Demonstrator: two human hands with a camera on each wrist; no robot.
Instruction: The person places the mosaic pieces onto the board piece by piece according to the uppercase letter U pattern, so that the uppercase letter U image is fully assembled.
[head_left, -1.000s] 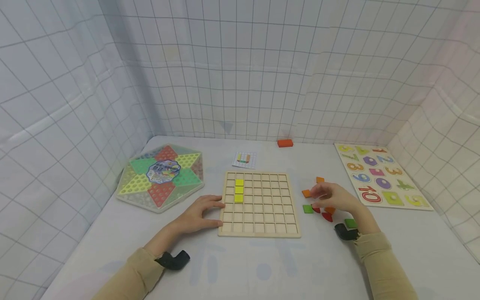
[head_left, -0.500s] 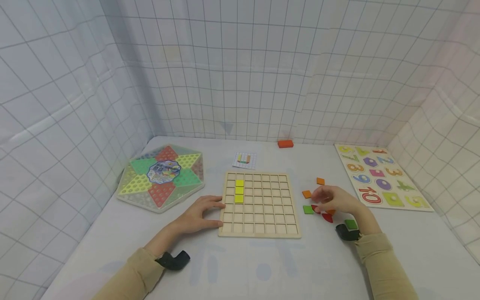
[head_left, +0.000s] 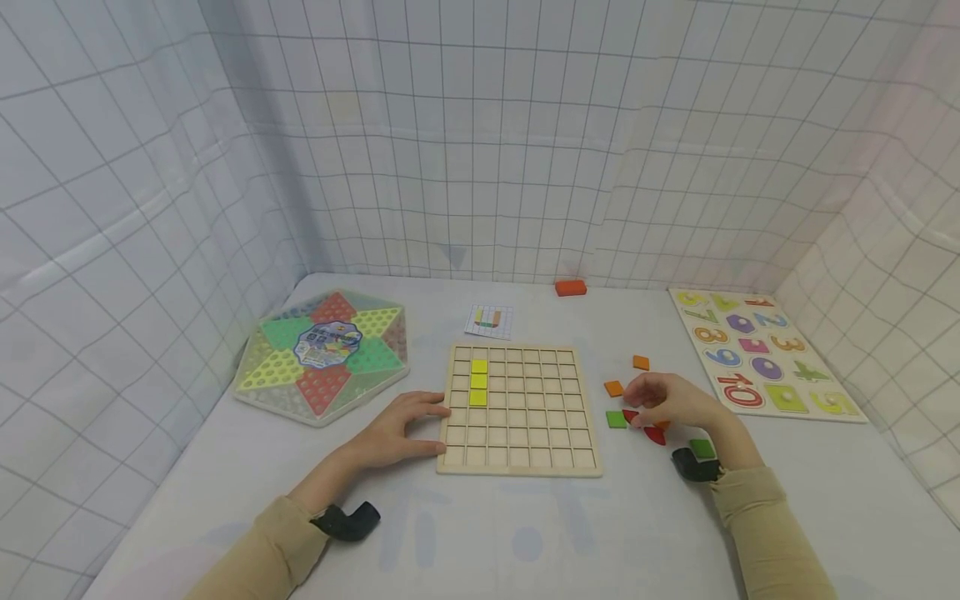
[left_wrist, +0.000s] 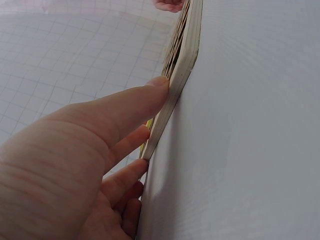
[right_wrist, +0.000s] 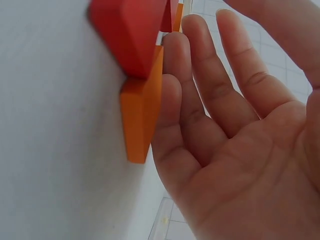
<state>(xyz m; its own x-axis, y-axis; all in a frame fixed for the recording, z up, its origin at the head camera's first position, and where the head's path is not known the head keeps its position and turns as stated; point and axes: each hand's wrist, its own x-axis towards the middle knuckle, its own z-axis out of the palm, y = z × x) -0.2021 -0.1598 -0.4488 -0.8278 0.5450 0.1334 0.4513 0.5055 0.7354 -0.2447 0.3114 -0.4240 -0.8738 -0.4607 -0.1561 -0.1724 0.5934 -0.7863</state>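
Observation:
My left hand (head_left: 393, 429) rests its thumb and fingertips against the left edge of a wooden grid board (head_left: 536, 408). In the left wrist view the thumb (left_wrist: 145, 97) lies at the board's rim. Three yellow square tiles (head_left: 479, 382) sit in a column on the board. Right of it, my right hand (head_left: 671, 400) hovers over loose tiles with relaxed fingers and nothing in its palm. Beneath or beside it lie red rounded pieces (head_left: 655, 436), a green square (head_left: 616, 419) and orange tiles (head_left: 614, 389). An orange tile (right_wrist: 137, 120) shows close to the fingertips in the right wrist view.
A pattern card (head_left: 489, 321) lies behind the board, and a red block (head_left: 571, 287) near the back wall. A star-patterned game board (head_left: 322, 354) is at left. A number puzzle (head_left: 765, 354) lies at right. Another green tile (head_left: 701, 448) is by the right wrist.
My right hand has shifted slightly over the loose tiles, its thumb and fingers a little lower and to the right. The left hand stays put at the board's edge.

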